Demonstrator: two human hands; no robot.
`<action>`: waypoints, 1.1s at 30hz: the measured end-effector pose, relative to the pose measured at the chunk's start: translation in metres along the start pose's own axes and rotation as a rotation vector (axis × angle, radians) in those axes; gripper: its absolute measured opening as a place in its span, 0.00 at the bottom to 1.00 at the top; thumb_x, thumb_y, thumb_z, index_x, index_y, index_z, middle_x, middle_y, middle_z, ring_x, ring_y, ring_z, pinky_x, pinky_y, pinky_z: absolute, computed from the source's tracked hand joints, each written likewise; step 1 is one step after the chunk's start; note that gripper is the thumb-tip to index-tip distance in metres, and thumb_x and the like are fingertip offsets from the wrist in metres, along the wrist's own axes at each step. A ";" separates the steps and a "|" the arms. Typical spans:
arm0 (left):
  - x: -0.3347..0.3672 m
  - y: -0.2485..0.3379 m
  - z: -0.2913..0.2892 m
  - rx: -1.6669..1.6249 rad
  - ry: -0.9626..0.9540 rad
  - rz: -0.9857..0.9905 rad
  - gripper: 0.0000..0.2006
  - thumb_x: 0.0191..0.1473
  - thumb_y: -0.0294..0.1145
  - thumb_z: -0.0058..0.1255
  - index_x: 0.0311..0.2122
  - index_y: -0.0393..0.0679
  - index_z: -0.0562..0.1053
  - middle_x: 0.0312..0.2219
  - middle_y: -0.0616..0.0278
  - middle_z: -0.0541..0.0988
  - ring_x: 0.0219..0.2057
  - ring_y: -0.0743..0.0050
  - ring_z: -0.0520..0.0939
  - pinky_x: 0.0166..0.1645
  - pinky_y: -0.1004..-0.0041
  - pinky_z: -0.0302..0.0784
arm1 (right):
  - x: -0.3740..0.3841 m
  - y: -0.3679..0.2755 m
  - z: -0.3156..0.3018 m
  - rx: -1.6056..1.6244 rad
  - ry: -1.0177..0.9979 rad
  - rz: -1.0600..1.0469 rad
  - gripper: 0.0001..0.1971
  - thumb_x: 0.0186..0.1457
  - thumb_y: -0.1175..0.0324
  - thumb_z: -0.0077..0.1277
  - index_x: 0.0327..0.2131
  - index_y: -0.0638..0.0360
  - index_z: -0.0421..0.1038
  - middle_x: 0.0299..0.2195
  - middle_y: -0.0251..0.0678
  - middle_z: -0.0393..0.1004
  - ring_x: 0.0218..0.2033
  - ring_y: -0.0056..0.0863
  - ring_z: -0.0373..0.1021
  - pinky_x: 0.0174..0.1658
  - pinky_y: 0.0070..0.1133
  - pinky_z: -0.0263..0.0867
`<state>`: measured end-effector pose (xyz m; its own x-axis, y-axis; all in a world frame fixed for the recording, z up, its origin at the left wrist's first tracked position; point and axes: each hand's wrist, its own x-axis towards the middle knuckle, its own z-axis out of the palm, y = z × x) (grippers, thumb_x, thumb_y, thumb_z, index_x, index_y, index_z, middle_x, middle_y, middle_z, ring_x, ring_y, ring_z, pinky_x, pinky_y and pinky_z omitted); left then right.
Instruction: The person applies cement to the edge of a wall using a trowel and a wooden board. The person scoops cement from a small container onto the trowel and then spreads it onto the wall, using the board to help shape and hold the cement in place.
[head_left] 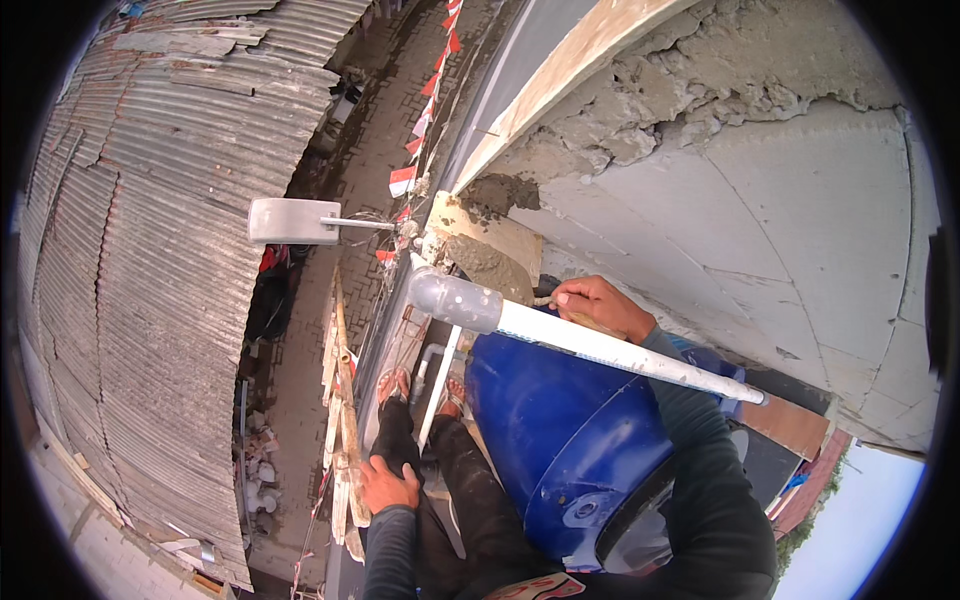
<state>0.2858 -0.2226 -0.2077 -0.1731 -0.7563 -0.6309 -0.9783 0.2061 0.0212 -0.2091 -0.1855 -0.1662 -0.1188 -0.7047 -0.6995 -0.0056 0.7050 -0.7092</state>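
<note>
My right hand (605, 305) is closed round the handle of what looks like a trowel, just past a white pipe. Wet grey mortar (490, 265) covers its far end, close to a pale board (515, 240) smeared with mortar. Across my right arm slants the white pipe (600, 348), capped by a grey elbow (455, 300). Below it stands a blue water tank (560, 430). My left hand (390, 487) holds nothing; its fingers lie apart against my dark trouser leg, beside a bamboo pole (348, 420).
A grey block wall (790, 200) with rough mortar along its top rises at the right. To the left, below, lie a paved lane (365, 170) and a corrugated roof (190, 280). A street lamp (295, 221) and red-white flags (403, 180) hang near the edge.
</note>
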 end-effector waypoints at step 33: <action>0.000 0.001 -0.006 0.038 -0.014 0.004 0.25 0.47 0.46 0.64 0.38 0.38 0.66 0.38 0.44 0.70 0.43 0.39 0.76 0.46 0.48 0.73 | 0.202 0.105 0.006 0.300 -0.041 0.224 0.18 0.62 0.55 0.49 0.33 0.63 0.73 0.22 0.29 0.70 0.18 0.18 0.65 0.19 0.19 0.61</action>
<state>0.2840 -0.2261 -0.2032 -0.1752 -0.7465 -0.6419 -0.9725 0.2329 -0.0053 -0.2277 -0.2546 -0.3826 -0.0444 -0.5426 -0.8388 0.3080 0.7913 -0.5282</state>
